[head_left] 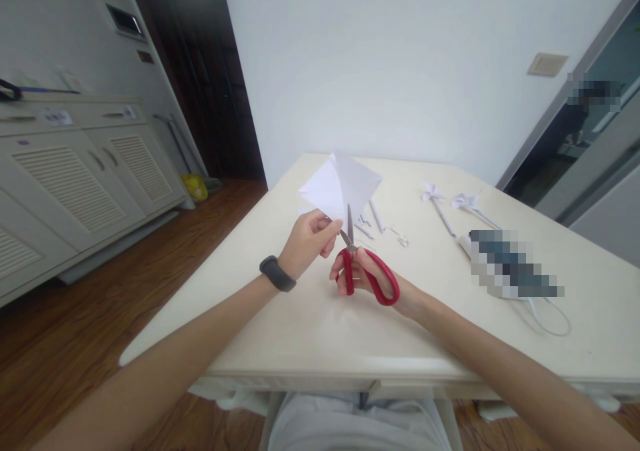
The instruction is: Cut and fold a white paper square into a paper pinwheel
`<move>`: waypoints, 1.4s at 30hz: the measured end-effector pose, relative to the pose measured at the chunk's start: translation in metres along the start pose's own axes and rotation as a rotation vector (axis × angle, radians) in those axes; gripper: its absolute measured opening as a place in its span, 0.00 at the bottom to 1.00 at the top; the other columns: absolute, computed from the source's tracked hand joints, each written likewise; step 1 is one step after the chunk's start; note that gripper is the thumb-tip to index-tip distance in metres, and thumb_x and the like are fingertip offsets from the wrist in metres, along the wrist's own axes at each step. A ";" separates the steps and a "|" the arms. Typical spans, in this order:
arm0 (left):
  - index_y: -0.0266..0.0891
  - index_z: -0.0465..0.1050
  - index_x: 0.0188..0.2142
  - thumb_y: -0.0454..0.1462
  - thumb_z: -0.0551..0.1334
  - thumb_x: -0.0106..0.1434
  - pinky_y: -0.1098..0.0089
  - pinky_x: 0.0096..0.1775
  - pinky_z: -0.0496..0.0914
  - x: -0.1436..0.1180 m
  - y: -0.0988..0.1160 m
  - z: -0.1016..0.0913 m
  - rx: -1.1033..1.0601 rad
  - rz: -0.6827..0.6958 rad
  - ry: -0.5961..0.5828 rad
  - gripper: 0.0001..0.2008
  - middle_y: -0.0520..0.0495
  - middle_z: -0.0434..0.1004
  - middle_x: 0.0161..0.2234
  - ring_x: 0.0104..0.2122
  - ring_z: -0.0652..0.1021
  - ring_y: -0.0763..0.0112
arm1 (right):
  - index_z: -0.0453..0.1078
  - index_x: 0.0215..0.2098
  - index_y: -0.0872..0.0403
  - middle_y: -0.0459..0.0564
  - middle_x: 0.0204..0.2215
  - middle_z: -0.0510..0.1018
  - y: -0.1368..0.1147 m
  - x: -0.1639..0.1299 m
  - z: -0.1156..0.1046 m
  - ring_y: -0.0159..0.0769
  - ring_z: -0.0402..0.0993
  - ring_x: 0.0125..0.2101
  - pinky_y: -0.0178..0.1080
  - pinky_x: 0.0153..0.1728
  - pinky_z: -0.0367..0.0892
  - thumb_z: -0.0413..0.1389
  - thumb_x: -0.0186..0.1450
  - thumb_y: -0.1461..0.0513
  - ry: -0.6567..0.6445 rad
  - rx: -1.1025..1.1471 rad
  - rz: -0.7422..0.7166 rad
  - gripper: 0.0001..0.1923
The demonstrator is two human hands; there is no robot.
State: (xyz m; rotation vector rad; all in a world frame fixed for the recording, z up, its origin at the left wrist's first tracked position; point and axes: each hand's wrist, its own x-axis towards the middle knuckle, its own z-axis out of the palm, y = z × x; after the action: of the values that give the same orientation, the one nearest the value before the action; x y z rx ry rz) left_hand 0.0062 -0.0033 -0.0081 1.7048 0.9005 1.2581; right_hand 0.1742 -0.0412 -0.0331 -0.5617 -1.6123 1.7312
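Note:
My left hand (317, 234), with a dark band on its wrist, pinches the near corner of a creased white sheet of paper (343, 183). The sheet is held up over the table, one corner pointing away from me. In my right hand (367, 274) is a pair of scissors with red handles (385, 289). Their blades are spread apart at the paper's near corner, close to my left fingertips. Whether the blades have cut into the sheet I cannot tell. Behind the scissors lie a rolled white paper stick (377, 215) and several small paper scraps (364, 220).
Two white paper pinwheels on sticks (434, 194) (467, 202) lie at the right of the cream table (280, 331). Nearer me is a blurred-out device (515, 264) with a white cable (555, 311). A wall stands behind the table; louvred cabinets (75, 184) are at left.

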 end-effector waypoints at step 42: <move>0.37 0.59 0.14 0.40 0.55 0.62 0.75 0.19 0.58 -0.001 0.005 0.002 0.031 -0.001 -0.037 0.21 0.55 0.60 0.10 0.12 0.65 0.79 | 0.67 0.38 0.56 0.52 0.31 0.73 -0.003 0.002 0.006 0.33 0.68 0.30 0.40 0.38 0.63 0.38 0.67 0.46 0.020 0.023 -0.032 0.26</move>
State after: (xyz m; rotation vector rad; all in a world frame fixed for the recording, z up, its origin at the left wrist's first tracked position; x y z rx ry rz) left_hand 0.0084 -0.0072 -0.0040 1.7463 0.9032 1.2142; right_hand 0.1692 -0.0443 -0.0289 -0.5378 -1.5778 1.7131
